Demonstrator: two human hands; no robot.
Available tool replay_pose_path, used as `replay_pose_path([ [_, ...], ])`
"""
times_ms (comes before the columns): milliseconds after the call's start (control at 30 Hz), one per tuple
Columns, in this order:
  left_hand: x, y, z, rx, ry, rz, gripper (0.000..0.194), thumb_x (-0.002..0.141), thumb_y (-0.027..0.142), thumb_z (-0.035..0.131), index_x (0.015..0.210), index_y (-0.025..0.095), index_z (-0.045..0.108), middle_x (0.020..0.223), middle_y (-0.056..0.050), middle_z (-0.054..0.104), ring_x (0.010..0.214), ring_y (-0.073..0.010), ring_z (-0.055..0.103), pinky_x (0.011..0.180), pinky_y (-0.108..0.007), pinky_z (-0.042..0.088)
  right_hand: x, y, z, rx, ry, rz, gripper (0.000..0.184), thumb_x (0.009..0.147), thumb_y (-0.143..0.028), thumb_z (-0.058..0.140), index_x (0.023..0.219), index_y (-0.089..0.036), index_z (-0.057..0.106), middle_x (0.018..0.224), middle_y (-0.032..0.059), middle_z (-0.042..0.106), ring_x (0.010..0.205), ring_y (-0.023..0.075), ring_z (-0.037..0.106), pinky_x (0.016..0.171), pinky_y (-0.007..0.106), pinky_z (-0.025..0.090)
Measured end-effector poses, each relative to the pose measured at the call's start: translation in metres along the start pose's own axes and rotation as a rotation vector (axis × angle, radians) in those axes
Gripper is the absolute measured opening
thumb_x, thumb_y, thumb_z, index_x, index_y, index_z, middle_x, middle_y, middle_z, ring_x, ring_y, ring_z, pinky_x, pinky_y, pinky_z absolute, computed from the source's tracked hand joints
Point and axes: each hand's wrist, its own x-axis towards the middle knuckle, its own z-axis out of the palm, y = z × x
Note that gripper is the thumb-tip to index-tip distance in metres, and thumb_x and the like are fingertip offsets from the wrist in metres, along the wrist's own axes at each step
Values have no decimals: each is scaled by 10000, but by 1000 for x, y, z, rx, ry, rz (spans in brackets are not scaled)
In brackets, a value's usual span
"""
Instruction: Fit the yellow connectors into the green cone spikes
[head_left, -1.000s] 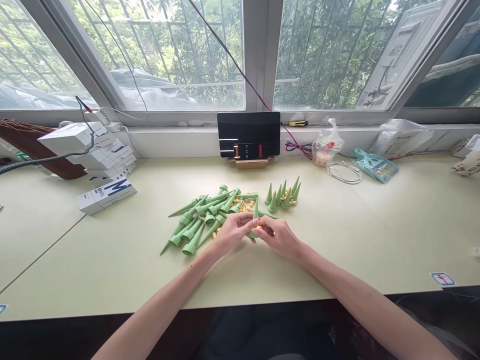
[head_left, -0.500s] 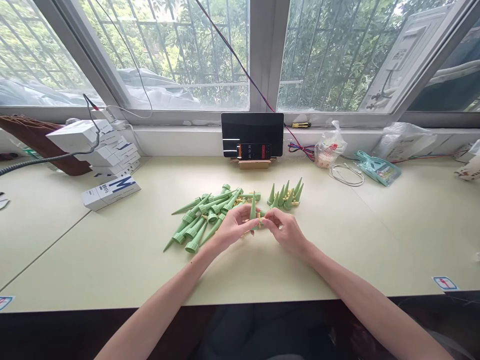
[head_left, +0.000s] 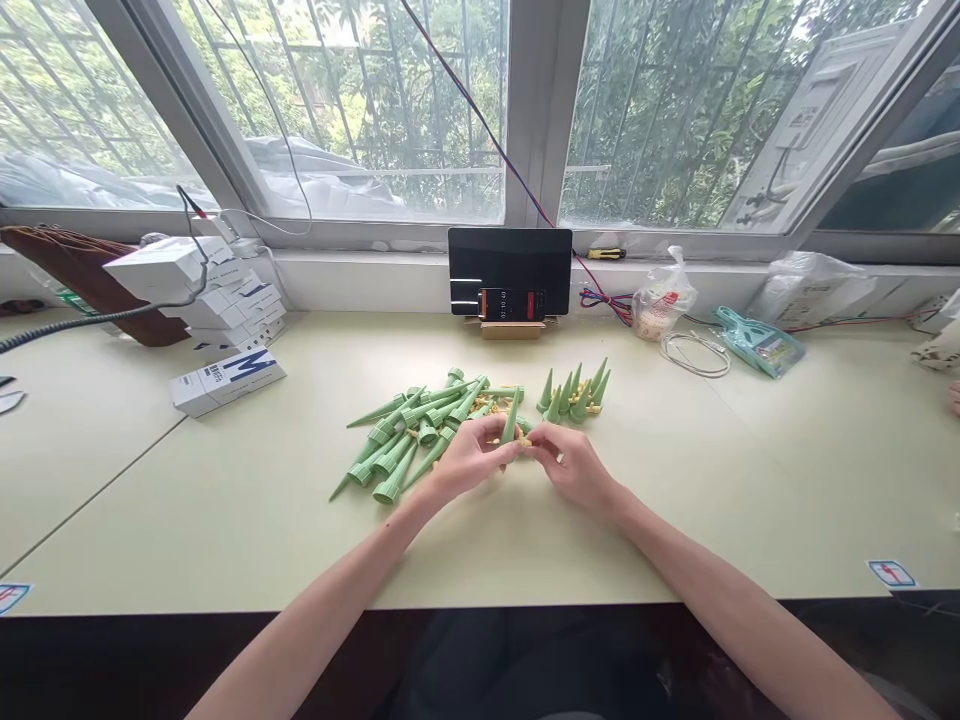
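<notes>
My left hand (head_left: 474, 455) is closed around the lower part of a green plastic spike (head_left: 511, 415), its point up. My right hand (head_left: 566, 460) pinches a small yellow piece (head_left: 523, 438) against the spike's side; whether it sits in the spike I cannot tell. Just beyond and left of my left hand lies a pile of green spikes (head_left: 390, 455) with ribbed caps. More small yellow pieces (head_left: 491, 406) lie at the pile's right side, partly covered. Several green spikes (head_left: 577, 400) with yellow pieces at their bases stand upright beyond my right hand.
At the back, a black tablet (head_left: 510, 262) and a phone (head_left: 514, 304) with a timer lean on a cardboard stand (head_left: 513, 330). White boxes (head_left: 229, 380) lie at left. A plastic bag (head_left: 663, 295), a coiled white cable (head_left: 695, 354) and a teal dustpan (head_left: 759, 340) are at right.
The spike has tipped slightly to the right in my left hand. My right fingers have stayed close by it, with the yellow piece showing between the hands. The view has shifted a little.
</notes>
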Motion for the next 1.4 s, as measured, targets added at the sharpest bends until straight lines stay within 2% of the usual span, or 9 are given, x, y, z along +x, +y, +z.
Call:
replay_pose_path([
  [267, 0, -4, -1, 24, -6, -1, 225, 815, 345, 705, 908, 145, 658, 799, -6, 586, 645, -95, 505, 525, -190, 444, -1, 5, 2, -38, -37, -49, 176, 973, -219, 481, 820, -185, 562, 727, 2, 547, 618, 128, 437, 582, 241, 347],
  [767, 0, -9, -2, 52, -7, 32, 205, 824, 327, 700, 927, 152, 670, 835, -21, 615, 674, -107, 528, 529, -194, 439, 0, 4, 1, -53, -52, -62, 202, 972, -203, 467, 776, -189, 515, 697, -10, 491, 612, 126, 414, 590, 241, 330],
  [1233, 0, -4, 0, 126, 34, 55, 218, 847, 352, 663, 929, 151, 655, 865, -37, 618, 693, -118, 547, 550, -206, 445, 0, 1, 2, 14, -35, 22, 177, 975, -260, 500, 831, -185, 570, 710, 5, 597, 601, 132, 471, 560, 257, 356],
  [1400, 0, -1, 2, 149, 64, 42, 313, 852, 396, 652, 1060, 161, 652, 932, -66, 665, 724, -151, 594, 544, -228, 474, 1, -2, 1, 16, 1, 31, 199, 977, -311, 507, 834, -189, 574, 676, -3, 572, 583, 134, 461, 543, 259, 355],
])
